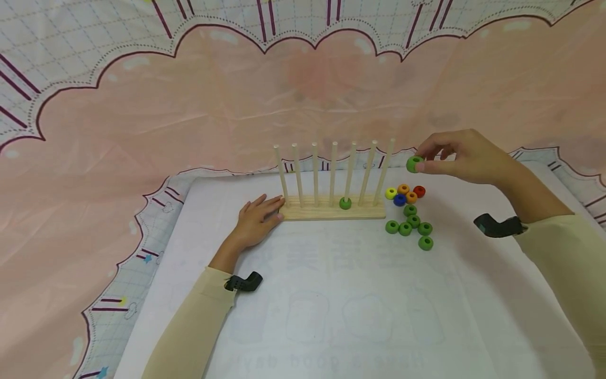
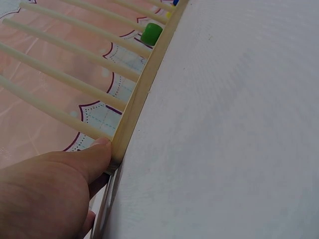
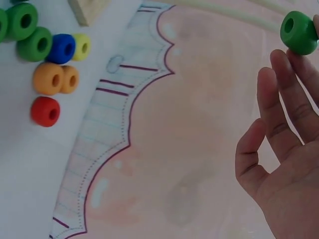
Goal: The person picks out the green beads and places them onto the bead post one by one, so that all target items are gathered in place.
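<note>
A wooden peg rack (image 1: 326, 215) with several upright pegs stands near the table's far edge. One green bead (image 1: 345, 203) sits at the foot of its third peg from the right. My left hand (image 1: 258, 221) rests against the rack's left end with its fingers spread; in the left wrist view the thumb (image 2: 97, 152) touches the wood beside the outermost peg. Up to the right of the rack, my right hand (image 1: 466, 158) pinches another green bead (image 1: 414, 163) between thumb and fingers. The right wrist view shows that held bead (image 3: 299, 33) with its hole visible, the other fingers spread apart.
Right of the rack lie several loose green beads (image 1: 413, 221). Just behind them are a yellow bead (image 1: 390, 193), a blue bead (image 1: 400, 200), two orange beads (image 1: 403, 189) and a red bead (image 1: 419, 191). A patterned cloth (image 1: 307, 95) spreads beyond the white tabletop (image 1: 331, 295).
</note>
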A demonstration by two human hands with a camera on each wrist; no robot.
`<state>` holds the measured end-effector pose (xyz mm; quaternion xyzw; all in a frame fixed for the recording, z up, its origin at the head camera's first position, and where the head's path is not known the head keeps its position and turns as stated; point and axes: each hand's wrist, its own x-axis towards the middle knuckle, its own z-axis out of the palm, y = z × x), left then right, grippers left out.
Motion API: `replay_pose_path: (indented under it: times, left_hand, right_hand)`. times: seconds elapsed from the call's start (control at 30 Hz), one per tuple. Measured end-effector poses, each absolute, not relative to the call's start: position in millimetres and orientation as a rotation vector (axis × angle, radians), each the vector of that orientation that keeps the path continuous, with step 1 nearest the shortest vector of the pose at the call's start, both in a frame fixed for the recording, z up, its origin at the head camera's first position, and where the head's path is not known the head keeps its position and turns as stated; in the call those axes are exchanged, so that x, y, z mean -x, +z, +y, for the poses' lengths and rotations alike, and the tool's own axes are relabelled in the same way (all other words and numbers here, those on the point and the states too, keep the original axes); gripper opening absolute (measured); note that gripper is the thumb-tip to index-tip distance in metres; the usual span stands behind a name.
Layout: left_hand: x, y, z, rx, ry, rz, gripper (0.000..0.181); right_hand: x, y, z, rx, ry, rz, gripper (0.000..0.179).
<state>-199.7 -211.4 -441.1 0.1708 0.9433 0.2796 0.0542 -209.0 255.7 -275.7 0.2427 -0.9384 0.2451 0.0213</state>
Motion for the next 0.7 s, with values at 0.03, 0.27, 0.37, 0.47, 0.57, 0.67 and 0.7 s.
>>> replay_pose_path:
  times: [0.03,0.27,0.37,0.47,0.57,0.67,0.7]
  left_hand:
    - [199.7,-441.2,-211.4,-0.518,0.849,2.865,0.053]
    - [200.0,-441.4,-212.1,-0.519,0.845,2.871,0.052]
    - [200.1,-441.1,-212.1,-0.514,0.842,2.873,0.052]
    - [199.9,-440.8,-211.6,-0.509,0.850,2.868,0.052]
    - [199.6,-440.6,-211.2,-0.509,0.856,2.865,0.052]
    - [199.1,-440.1,-210.7,-0.513,0.859,2.862,0.052]
    - [199.0,-439.9,-210.6,-0.513,0.863,2.860,0.052]
  right_hand:
    - [209.2,-273.4,254.2,-0.766,0.763,-2.893,0.024]
    - [212.6,-257.7,238.9,-0.810,0.796,-2.812,0.023]
    - [214.6,-252.0,229.8,-0.814,0.824,-2.770,0.025]
    - [216.5,-247.3,221.1,-0.816,0.849,-2.734,0.026]
    - [218.9,-245.1,213.3,-0.824,0.873,-2.713,0.026]
    - [221.5,-244.2,205.3,-0.819,0.913,-2.707,0.026]
    - [222.3,-244.0,202.8,-0.815,0.932,-2.705,0.027]
